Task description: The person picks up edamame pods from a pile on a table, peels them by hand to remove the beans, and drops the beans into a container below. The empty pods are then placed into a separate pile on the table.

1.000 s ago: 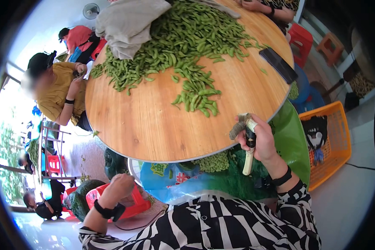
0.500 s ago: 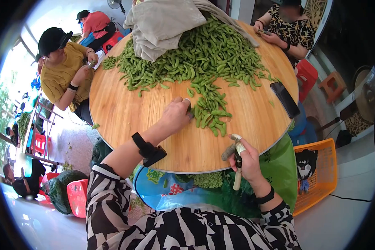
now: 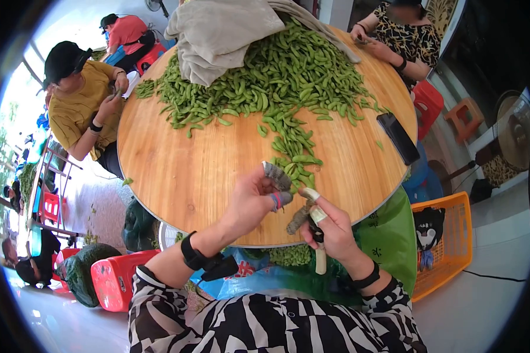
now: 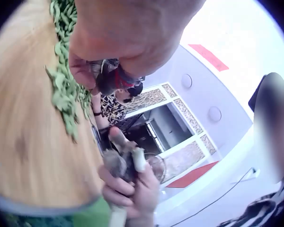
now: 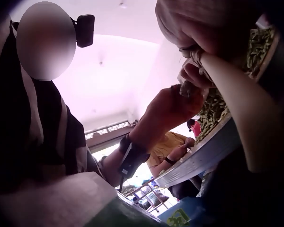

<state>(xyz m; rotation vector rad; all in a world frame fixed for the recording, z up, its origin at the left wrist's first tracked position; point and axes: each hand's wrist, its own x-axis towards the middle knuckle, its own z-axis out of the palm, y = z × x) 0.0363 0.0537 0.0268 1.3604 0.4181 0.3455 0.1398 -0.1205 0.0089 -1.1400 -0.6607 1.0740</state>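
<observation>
My left hand [image 3: 247, 201] is over the table's near part, thumb and forefinger bent toward each other. Grey wrapping covers a finger, and a pink and blue band circles the thumb; whether anything is between them I cannot tell. Close on its right, my right hand [image 3: 335, 235], with white and grey wrapped fingers, grips a tool by its pale handle [image 3: 321, 262], which points down. The tool also shows in the right wrist view as a pale handle [image 5: 244, 104]. Green pods [image 3: 300, 159] trail from the large pile [image 3: 265, 76] toward both hands.
A grey cloth [image 3: 218, 38] covers part of the pile. A phone [image 3: 398, 138] lies at the table's [image 3: 176, 176] right edge. An orange basket [image 3: 462, 235] and green bag [image 3: 388, 241] are lower right, a red stool [image 3: 115, 282] lower left. Other people sit around.
My left hand came up from below the table edge to the pods, then drew back toward my right hand. My right hand, still gripping the tool, has shifted slightly left and down.
</observation>
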